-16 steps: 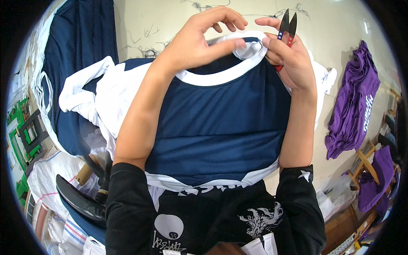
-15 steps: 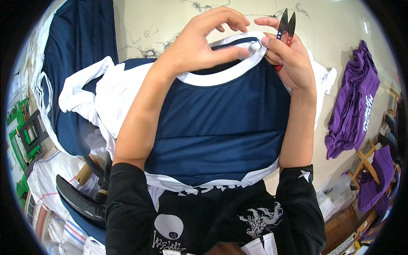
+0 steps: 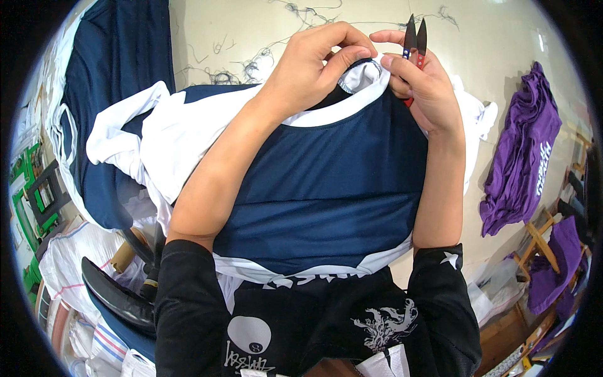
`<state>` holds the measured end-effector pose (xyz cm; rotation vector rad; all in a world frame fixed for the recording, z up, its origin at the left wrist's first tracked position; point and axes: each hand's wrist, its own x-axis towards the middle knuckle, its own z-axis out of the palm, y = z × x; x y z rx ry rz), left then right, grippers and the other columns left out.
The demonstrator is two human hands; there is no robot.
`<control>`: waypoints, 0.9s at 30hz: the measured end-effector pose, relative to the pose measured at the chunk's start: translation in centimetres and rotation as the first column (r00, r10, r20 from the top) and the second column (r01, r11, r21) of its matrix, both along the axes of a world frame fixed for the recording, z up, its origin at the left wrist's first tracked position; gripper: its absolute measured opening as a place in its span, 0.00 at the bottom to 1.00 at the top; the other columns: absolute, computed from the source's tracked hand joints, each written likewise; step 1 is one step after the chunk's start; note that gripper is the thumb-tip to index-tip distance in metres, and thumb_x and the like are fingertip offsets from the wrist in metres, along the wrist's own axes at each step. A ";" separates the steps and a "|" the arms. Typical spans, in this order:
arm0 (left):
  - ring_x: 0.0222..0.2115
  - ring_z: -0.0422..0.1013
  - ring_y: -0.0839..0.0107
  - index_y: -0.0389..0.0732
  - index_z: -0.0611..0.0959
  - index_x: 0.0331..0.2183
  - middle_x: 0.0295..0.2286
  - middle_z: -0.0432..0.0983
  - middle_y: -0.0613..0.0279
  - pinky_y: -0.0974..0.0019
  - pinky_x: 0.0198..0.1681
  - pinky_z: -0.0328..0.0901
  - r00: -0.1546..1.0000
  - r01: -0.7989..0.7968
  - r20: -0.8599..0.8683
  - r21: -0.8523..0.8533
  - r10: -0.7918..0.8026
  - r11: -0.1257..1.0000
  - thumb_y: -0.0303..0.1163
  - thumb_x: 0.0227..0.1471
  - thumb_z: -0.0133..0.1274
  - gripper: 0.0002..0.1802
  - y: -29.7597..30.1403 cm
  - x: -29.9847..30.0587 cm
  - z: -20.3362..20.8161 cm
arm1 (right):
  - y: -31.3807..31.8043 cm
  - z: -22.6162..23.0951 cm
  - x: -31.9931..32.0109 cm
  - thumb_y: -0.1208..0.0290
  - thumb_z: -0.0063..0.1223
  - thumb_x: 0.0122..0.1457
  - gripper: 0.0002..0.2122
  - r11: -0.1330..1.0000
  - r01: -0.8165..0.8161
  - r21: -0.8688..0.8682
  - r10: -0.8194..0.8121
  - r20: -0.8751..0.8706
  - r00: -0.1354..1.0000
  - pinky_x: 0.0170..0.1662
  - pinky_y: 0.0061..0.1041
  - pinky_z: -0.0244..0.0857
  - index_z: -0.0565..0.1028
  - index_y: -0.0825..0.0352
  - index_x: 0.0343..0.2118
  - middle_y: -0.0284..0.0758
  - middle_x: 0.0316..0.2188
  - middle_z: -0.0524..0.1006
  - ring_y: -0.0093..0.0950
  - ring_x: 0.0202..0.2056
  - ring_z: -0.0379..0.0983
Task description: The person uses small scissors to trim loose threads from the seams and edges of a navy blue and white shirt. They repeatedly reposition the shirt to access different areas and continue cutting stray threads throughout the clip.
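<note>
A navy shirt (image 3: pixel 333 169) with white sleeves lies in front of me, its white ribbed collar (image 3: pixel 342 107) facing away. My left hand (image 3: pixel 320 63) is closed at the far side of the collar, thumb and fingertips pinching its edge. Right beside it, my right hand (image 3: pixel 424 88) pinches the collar between thumb and finger. That same hand also keeps a pair of thread snips (image 3: pixel 412 53) against its fingers, dark blades upward and slightly apart, with blue and red handles. The inside seam shows at the neck opening.
Loose dark threads (image 3: pixel 242 72) lie on the pale table (image 3: pixel 245 25) beyond the shirt. More navy and white fabric (image 3: pixel 119 75) is piled at the left. A folded purple garment (image 3: pixel 521 151) lies at the right, and a woven white sack (image 3: pixel 78 261) sits at lower left.
My left hand has moved right and its thumb has closed against the fingers at the collar edge. The snips in my right hand have shifted slightly left.
</note>
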<state>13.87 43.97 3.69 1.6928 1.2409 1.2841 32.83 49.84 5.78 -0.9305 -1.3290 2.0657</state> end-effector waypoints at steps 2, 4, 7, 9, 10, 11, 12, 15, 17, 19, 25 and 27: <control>0.30 0.76 0.72 0.34 0.78 0.34 0.28 0.80 0.59 0.72 0.35 0.68 0.999 -0.031 0.024 -0.024 0.032 0.999 0.27 0.59 0.50 0.06 -0.2 0.2 0.0 | 0.0 0.1 0.1 0.74 0.51 0.60 0.14 0.999 -0.039 0.020 0.038 0.049 0.998 0.20 0.13 0.43 0.71 0.71 0.47 0.17 0.17 0.60 0.08 0.17 0.51; 0.25 0.76 0.68 0.36 0.76 0.33 0.25 0.80 0.59 0.71 0.30 0.68 0.997 -0.076 0.026 -0.039 0.077 0.996 0.28 0.58 0.50 0.05 -0.2 0.2 0.1 | 0.0 0.8 0.3 0.71 0.52 0.61 0.12 0.996 -0.089 0.020 0.087 0.102 0.991 0.22 0.13 0.49 0.73 0.71 0.45 0.19 0.18 0.64 0.09 0.19 0.56; 0.24 0.76 0.69 0.36 0.75 0.33 0.23 0.79 0.58 0.72 0.30 0.68 0.996 -0.079 0.037 -0.011 0.079 0.997 0.26 0.59 0.48 0.04 -0.2 0.1 0.1 | 0.0 1.7 0.7 0.65 0.53 0.62 0.13 0.965 -0.095 0.243 0.044 0.208 0.977 0.29 0.14 0.58 0.75 0.72 0.41 0.24 0.22 0.71 0.12 0.26 0.64; 0.25 0.76 0.70 0.36 0.75 0.34 0.23 0.79 0.58 0.71 0.30 0.68 0.993 -0.072 0.086 -0.041 0.076 0.997 0.26 0.59 0.48 0.04 -0.3 0.1 0.0 | 0.6 1.8 1.5 0.62 0.53 0.62 0.14 0.942 -0.175 0.287 0.093 0.277 0.956 0.33 0.16 0.60 0.76 0.72 0.39 0.26 0.25 0.73 0.14 0.29 0.66; 0.25 0.77 0.70 0.36 0.75 0.34 0.23 0.79 0.58 0.71 0.30 0.68 0.991 -0.069 0.111 -0.056 0.075 0.996 0.26 0.59 0.47 0.04 -0.4 0.1 -0.1 | 0.8 1.8 1.9 0.61 0.53 0.62 0.15 0.927 -0.215 0.306 0.116 0.311 0.943 0.35 0.16 0.62 0.76 0.72 0.38 0.28 0.27 0.75 0.15 0.31 0.67; 0.26 0.77 0.70 0.37 0.75 0.34 0.24 0.80 0.58 0.72 0.30 0.68 0.991 -0.062 0.117 -0.031 0.066 0.998 0.27 0.59 0.47 0.04 -0.3 0.2 -0.1 | 1.0 1.6 2.3 0.59 0.53 0.62 0.16 0.911 -0.255 0.323 0.130 0.364 0.922 0.35 0.16 0.61 0.77 0.72 0.36 0.26 0.25 0.75 0.15 0.30 0.66; 0.26 0.77 0.71 0.37 0.75 0.34 0.24 0.80 0.59 0.72 0.30 0.68 0.991 -0.057 0.122 -0.006 0.057 0.998 0.27 0.60 0.47 0.04 -0.2 0.2 -0.2 | 1.1 1.5 2.4 0.59 0.53 0.62 0.16 0.907 -0.282 0.314 0.153 0.376 0.914 0.35 0.16 0.62 0.78 0.72 0.36 0.27 0.25 0.75 0.15 0.30 0.66; 0.26 0.77 0.72 0.37 0.75 0.35 0.23 0.80 0.59 0.72 0.30 0.68 0.992 -0.073 0.106 0.030 0.070 0.997 0.27 0.60 0.47 0.04 0.0 0.3 -0.7 | 1.0 1.4 2.3 0.59 0.54 0.62 0.16 0.896 -0.334 0.292 0.206 0.394 0.896 0.35 0.17 0.62 0.78 0.72 0.34 0.27 0.25 0.75 0.15 0.30 0.67; 0.26 0.77 0.73 0.38 0.75 0.35 0.23 0.80 0.60 0.73 0.29 0.67 0.989 -0.079 0.129 -0.002 0.079 0.997 0.28 0.60 0.48 0.04 -0.1 0.4 -0.8 | 0.8 1.5 2.0 0.60 0.54 0.62 0.16 0.898 -0.335 0.286 0.217 0.375 0.901 0.35 0.17 0.63 0.78 0.72 0.34 0.27 0.24 0.75 0.15 0.30 0.67; 0.25 0.76 0.74 0.39 0.76 0.35 0.22 0.79 0.61 0.74 0.29 0.67 0.978 -0.064 0.195 -0.076 0.078 0.995 0.28 0.60 0.48 0.04 -0.4 0.5 -0.5 | 0.8 1.5 1.9 0.61 0.55 0.62 0.15 0.890 -0.331 0.314 0.209 0.366 0.907 0.35 0.17 0.63 0.78 0.72 0.34 0.27 0.24 0.75 0.15 0.29 0.67; 0.18 0.72 0.79 0.40 0.76 0.34 0.21 0.79 0.63 0.75 0.21 0.60 0.994 -0.084 0.060 -0.041 0.087 0.996 0.31 0.60 0.50 0.05 -0.4 0.4 -0.2 | 0.4 1.4 1.7 0.62 0.55 0.61 0.15 0.884 -0.313 0.348 0.187 0.350 0.918 0.34 0.18 0.63 0.78 0.73 0.33 0.27 0.23 0.75 0.15 0.28 0.67; 0.17 0.71 0.79 0.40 0.76 0.34 0.20 0.78 0.64 0.75 0.20 0.58 0.993 -0.078 0.087 -0.027 0.080 0.997 0.32 0.60 0.50 0.06 -0.3 0.3 -0.4 | 0.4 1.3 1.7 0.62 0.56 0.61 0.14 0.883 -0.305 0.357 0.168 0.366 0.915 0.33 0.18 0.63 0.78 0.73 0.33 0.27 0.23 0.74 0.15 0.28 0.66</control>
